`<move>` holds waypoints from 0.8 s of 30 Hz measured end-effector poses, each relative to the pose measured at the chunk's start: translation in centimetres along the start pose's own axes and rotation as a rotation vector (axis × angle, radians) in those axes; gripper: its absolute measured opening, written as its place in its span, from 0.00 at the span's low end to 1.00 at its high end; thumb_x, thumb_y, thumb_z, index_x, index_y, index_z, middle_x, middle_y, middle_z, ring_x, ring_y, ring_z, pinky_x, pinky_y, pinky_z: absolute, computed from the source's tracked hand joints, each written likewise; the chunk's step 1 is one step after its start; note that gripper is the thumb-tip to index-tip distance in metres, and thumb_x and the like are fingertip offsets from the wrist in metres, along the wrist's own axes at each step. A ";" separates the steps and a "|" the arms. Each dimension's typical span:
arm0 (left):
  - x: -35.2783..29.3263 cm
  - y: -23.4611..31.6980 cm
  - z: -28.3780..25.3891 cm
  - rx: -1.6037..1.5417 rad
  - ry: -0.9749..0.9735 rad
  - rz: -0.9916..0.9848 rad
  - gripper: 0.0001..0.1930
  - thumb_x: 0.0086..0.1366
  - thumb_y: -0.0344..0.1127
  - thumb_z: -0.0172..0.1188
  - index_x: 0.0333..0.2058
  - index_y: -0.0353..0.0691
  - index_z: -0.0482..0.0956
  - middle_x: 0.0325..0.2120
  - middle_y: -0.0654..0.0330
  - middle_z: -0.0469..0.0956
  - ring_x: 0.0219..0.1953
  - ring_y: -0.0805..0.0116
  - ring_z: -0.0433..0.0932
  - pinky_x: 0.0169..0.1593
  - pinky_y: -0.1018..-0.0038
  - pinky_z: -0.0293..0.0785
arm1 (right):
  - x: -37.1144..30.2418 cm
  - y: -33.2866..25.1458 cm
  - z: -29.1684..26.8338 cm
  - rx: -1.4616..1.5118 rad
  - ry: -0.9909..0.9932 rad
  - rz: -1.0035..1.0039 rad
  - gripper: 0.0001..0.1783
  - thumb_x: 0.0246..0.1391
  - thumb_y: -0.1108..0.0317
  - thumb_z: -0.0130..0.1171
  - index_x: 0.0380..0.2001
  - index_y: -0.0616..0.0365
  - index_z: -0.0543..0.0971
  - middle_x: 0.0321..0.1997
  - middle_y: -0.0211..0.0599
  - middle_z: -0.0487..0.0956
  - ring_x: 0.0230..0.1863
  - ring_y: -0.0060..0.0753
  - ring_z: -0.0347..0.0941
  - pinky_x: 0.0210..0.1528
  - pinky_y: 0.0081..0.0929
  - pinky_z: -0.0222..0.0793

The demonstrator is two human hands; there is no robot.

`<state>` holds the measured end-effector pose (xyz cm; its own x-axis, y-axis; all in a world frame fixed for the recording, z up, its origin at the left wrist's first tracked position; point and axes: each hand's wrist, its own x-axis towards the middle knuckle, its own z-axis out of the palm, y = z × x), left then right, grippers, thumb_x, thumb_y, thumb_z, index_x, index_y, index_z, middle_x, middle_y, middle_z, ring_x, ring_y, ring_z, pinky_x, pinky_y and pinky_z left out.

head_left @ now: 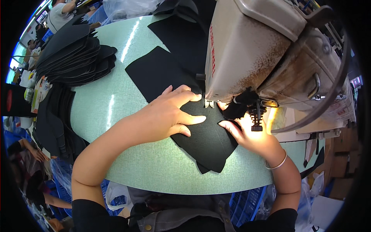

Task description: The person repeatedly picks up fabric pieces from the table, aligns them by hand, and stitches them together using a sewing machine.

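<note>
Black fabric panel (210, 135) should lie flat beneath the presser foot (209, 104), left hand (170, 113) pressing at nine o'clock, fingers splayed, right hand (253, 140) steadying at four, thumb extended, grip unclear.

Pretty much the only clear print here is on the sewing machine (241, 54): a line of red capital letters (212, 50), two words, running down the edge of its pale housing. There's a smaller red mark (341, 112) low on the machine's right side, too tiny to make out. Over on the left, a white and orange carton (43, 92) has some print, but it's way too blurry for me.
</note>
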<state>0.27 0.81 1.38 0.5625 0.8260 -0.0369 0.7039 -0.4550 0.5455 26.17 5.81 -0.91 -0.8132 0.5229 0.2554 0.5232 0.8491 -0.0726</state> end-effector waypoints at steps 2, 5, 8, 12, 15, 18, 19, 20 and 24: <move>0.0 -0.6 0.1 -0.010 0.009 -0.007 0.19 0.53 0.40 0.64 0.45 0.49 0.81 0.54 0.52 0.66 0.61 0.55 0.58 0.64 0.44 0.52 | 1.1 -0.2 -1.1 -0.081 -0.464 0.061 0.19 0.52 0.60 0.60 0.48 0.49 0.79 0.43 0.29 0.78 0.37 0.27 0.73 0.52 0.39 0.64; 0.5 -1.2 0.1 -0.014 0.046 0.066 0.18 0.53 0.40 0.64 0.44 0.52 0.81 0.55 0.53 0.66 0.61 0.55 0.59 0.65 0.44 0.51 | 0.4 1.8 2.3 0.001 0.130 -0.162 0.10 0.37 0.67 0.57 0.26 0.59 0.77 0.26 0.39 0.77 0.25 0.40 0.72 0.31 0.36 0.68; 0.5 -1.1 -0.1 0.064 0.017 0.038 0.18 0.52 0.33 0.63 0.44 0.55 0.81 0.57 0.54 0.66 0.60 0.55 0.61 0.64 0.46 0.51 | 0.1 2.8 3.2 0.119 0.132 -0.120 0.07 0.33 0.68 0.56 0.20 0.58 0.77 0.24 0.39 0.79 0.26 0.39 0.74 0.29 0.35 0.69; 0.1 1.3 2.2 0.274 0.112 -0.074 0.23 0.53 0.29 0.60 0.50 0.47 0.76 0.58 0.52 0.64 0.60 0.49 0.61 0.61 0.49 0.57 | -1.9 2.5 3.1 -0.086 0.034 -0.128 0.09 0.50 0.70 0.58 0.36 0.57 0.78 0.28 0.33 0.79 0.29 0.36 0.75 0.34 0.34 0.70; -0.2 1.8 2.6 0.128 0.150 -0.114 0.23 0.55 0.37 0.62 0.51 0.44 0.75 0.59 0.50 0.63 0.61 0.46 0.60 0.60 0.46 0.57 | 1.3 -1.3 0.0 0.089 0.233 -0.040 0.11 0.49 0.66 0.63 0.35 0.58 0.78 0.26 0.31 0.77 0.27 0.33 0.74 0.33 0.34 0.67; -0.1 0.0 1.2 0.138 0.055 -0.030 0.24 0.56 0.44 0.62 0.51 0.44 0.75 0.60 0.49 0.61 0.63 0.45 0.56 0.61 0.43 0.56 | 0.4 -0.9 0.3 0.099 0.098 -0.007 0.17 0.49 0.59 0.64 0.39 0.57 0.78 0.25 0.30 0.75 0.26 0.32 0.71 0.33 0.33 0.64; -0.1 -0.3 0.6 0.093 0.003 -0.017 0.23 0.56 0.43 0.62 0.51 0.45 0.75 0.60 0.50 0.61 0.65 0.45 0.55 0.62 0.42 0.54 | 0.5 -0.5 0.3 0.125 0.117 -0.041 0.10 0.47 0.66 0.61 0.33 0.58 0.77 0.25 0.33 0.75 0.27 0.35 0.72 0.31 0.34 0.65; 0.0 -0.5 0.2 0.049 -0.048 -0.005 0.23 0.56 0.43 0.62 0.51 0.46 0.76 0.60 0.51 0.60 0.66 0.46 0.53 0.63 0.42 0.52 | 0.6 -0.2 0.3 0.152 0.137 -0.077 0.04 0.45 0.74 0.57 0.28 0.59 0.76 0.25 0.36 0.75 0.27 0.38 0.72 0.30 0.35 0.66; 0.7 -0.9 -0.8 -0.050 -0.086 -0.044 0.19 0.56 0.40 0.61 0.48 0.51 0.78 0.60 0.55 0.61 0.67 0.52 0.51 0.66 0.43 0.44 | -0.2 2.0 2.8 0.004 0.028 -0.107 0.07 0.36 0.66 0.59 0.22 0.56 0.78 0.21 0.36 0.75 0.26 0.38 0.72 0.30 0.36 0.66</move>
<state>-0.33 2.03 1.55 0.5679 0.8124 -0.1327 0.7078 -0.3996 0.5825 26.67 7.64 -3.84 -0.8570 0.4268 0.2888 0.4326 0.9003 -0.0468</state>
